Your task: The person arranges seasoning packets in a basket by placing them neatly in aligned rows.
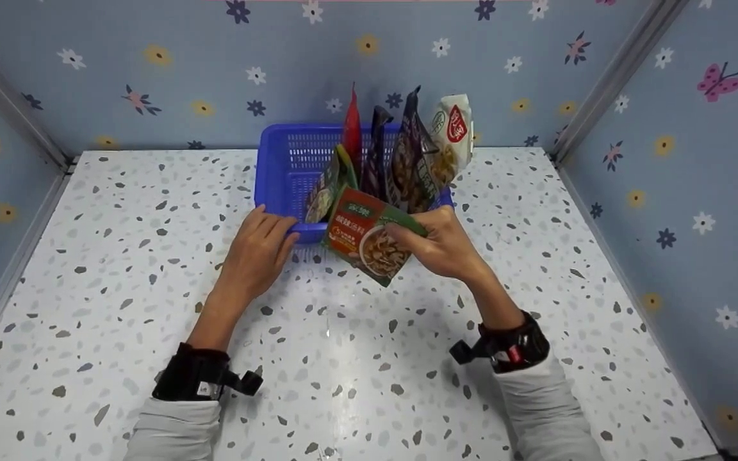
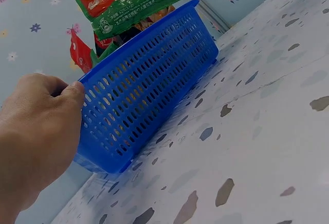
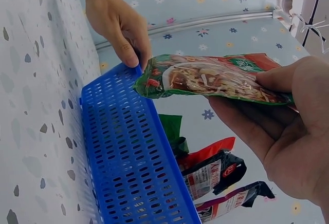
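Note:
My right hand (image 1: 442, 243) pinches a red and green soup seasoning packet (image 1: 369, 237) between thumb and fingers, above the front rim of a blue plastic basket (image 1: 273, 160). A bowl of food is printed on the packet. With thumb and fingers, my left hand (image 1: 254, 253) grips the basket's front left corner, as the left wrist view also shows. Inside the basket stand several food pouches: a green one (image 1: 327, 186) leaning at the left, a red one (image 1: 352, 131), dark ones (image 1: 412, 153) and a white one (image 1: 453, 134) at the right. Their lower parts are partly hidden.
The basket stands on a white speckled table (image 1: 151, 256), close to the flowered back wall (image 1: 202, 57). Another flowered wall (image 1: 664, 160) rises along the right side. Both wrists carry black camera straps (image 1: 516, 342).

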Available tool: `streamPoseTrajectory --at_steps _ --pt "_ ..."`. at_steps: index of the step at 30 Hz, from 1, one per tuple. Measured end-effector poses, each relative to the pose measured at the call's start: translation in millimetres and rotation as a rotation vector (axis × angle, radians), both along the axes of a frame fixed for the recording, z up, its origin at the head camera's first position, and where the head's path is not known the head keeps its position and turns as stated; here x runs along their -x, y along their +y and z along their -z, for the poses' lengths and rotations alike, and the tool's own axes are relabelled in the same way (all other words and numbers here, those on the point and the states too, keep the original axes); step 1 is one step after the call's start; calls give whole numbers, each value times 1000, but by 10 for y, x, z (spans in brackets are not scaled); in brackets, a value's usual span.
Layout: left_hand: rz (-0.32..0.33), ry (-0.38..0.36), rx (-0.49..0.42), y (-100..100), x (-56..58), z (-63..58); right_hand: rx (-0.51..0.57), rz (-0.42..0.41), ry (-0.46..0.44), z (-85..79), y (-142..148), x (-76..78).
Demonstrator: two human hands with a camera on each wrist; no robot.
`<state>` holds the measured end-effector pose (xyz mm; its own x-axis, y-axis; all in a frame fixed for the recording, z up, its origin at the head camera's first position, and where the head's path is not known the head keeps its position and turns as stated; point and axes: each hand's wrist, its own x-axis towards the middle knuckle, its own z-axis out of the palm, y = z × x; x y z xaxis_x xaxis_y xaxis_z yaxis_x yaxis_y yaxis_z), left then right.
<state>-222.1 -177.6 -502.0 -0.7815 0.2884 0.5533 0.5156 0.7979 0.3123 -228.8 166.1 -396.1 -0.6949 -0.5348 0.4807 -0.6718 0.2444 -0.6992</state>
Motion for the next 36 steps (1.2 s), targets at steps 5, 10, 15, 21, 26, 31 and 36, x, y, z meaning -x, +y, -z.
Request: streamPoseTrajectory --at_steps 5,10,15,21,26,31,36 --pt "4 1 -20 13 13 16 -6 33 12 20 -24 8" --pt "6 -7 -40 34 16 3 25 101 1 21 -68 -3" --pt "2 -18 -50 38 13 5 90 205 -47 9 -159 -30" --pt "-2 -45 -41 33 12 5 192 335 -86 -50 -363 -9" --pt "-6 -41 -38 32 12 -3 250 409 -174 -186 -625 91" --pt "-2 -19 -45 37 27 -2 237 484 -299 -308 -893 258" --pt "9 -24 -49 43 24 -4 92 506 -364 -345 -1110 417"
